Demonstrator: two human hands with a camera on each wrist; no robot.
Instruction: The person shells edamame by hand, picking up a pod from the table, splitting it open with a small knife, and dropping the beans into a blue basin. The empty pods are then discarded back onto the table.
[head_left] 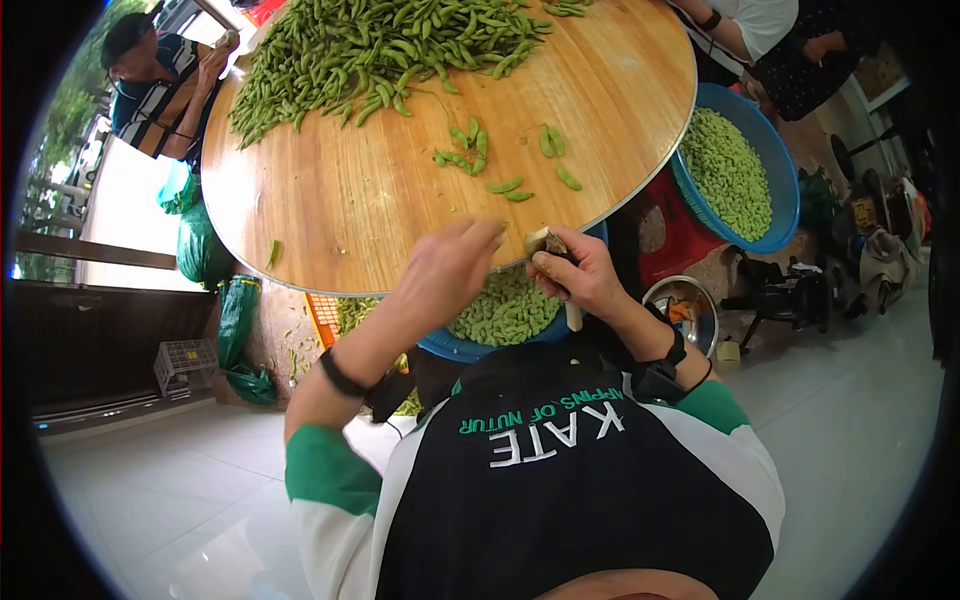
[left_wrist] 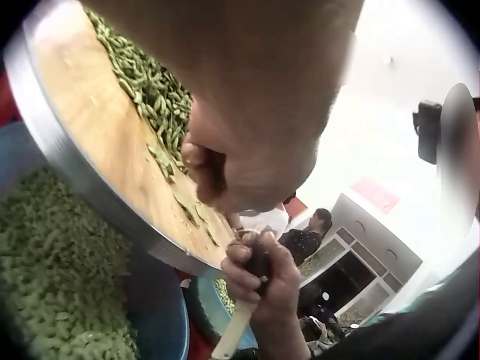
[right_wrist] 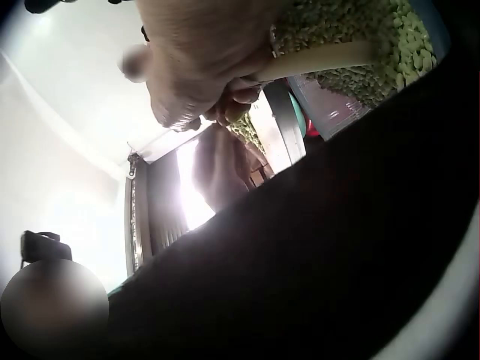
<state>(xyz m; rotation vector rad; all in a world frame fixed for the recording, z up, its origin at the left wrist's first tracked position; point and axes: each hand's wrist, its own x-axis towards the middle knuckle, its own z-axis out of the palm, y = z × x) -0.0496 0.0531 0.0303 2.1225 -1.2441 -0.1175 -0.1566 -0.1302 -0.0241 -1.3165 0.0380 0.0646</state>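
My right hand (head_left: 588, 270) grips a tool with a pale flat handle (left_wrist: 234, 330) and a dark part between thumb and fingers, just beyond the table's near edge. Its handle points down over a blue basin (head_left: 450, 345) of shelled green soybeans (head_left: 510, 308). In the right wrist view the handle runs across those beans. To the left of the tool, my left hand (head_left: 445, 270) is blurred over the table edge, its fingers curled in the left wrist view; whether it holds a pod I cannot tell. Several soybean pods (head_left: 505, 185) lie loose ahead of my hands.
A large heap of pods (head_left: 390, 50) covers the far left of the round wooden table (head_left: 330, 210). Another blue basin (head_left: 785, 190) of beans stands at right, a metal bowl (head_left: 705, 300) below it. Other people sit around the table. An orange crate (head_left: 322, 320) is at left.
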